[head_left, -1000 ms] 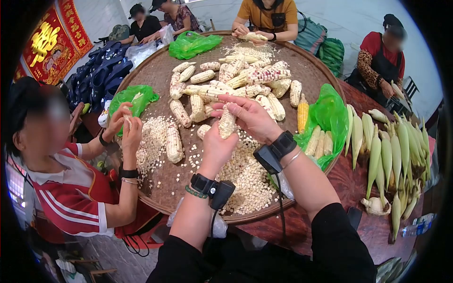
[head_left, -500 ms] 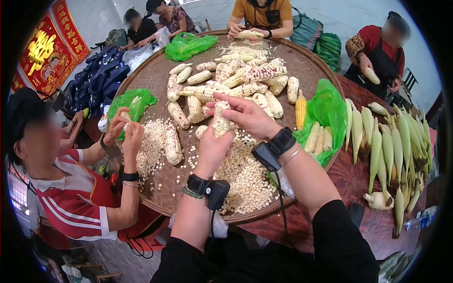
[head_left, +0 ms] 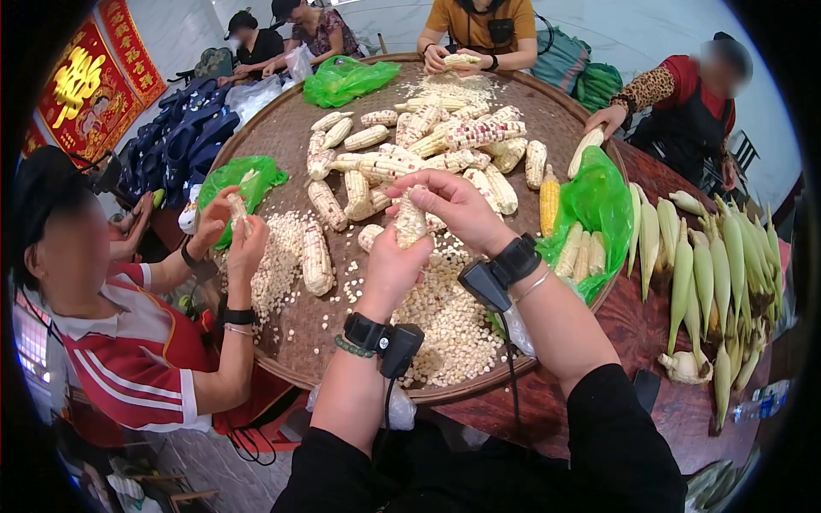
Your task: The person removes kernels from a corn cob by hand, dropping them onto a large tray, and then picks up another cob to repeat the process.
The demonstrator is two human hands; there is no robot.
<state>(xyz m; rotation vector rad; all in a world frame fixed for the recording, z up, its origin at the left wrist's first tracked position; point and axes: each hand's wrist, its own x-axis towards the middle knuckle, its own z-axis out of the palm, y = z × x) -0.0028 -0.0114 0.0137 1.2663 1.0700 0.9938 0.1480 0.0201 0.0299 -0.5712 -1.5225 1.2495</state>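
Observation:
My left hand point(head_left: 396, 267) is wrapped round the lower end of a pale corn cob point(head_left: 411, 224), held upright over the round woven tray point(head_left: 282, 141). At its upper end, the fingers of my right hand point(head_left: 453, 205) curl over the cob, thumb against its side. Much of the cob is hidden by my fingers. Below my hands lies a heap of loose white kernels point(head_left: 449, 329). Just beyond them is a pile of white and purple-speckled corn ears point(head_left: 410, 162). One speckled ear point(head_left: 316, 261) lies to the left of my left hand.
Green plastic bags point(head_left: 594, 214) sit on the tray's rim, one beside a yellow ear point(head_left: 548, 203). Unhusked corn point(head_left: 727, 265) covers the wooden table point(head_left: 513, 410) at right. A person in red and white point(head_left: 162, 368) works a cob at left; other people sit around the tray.
The person at right has reached toward the tray, setting a pale ear near the green bag. My hands stay around the cob with only small shifts. The view has moved slightly.

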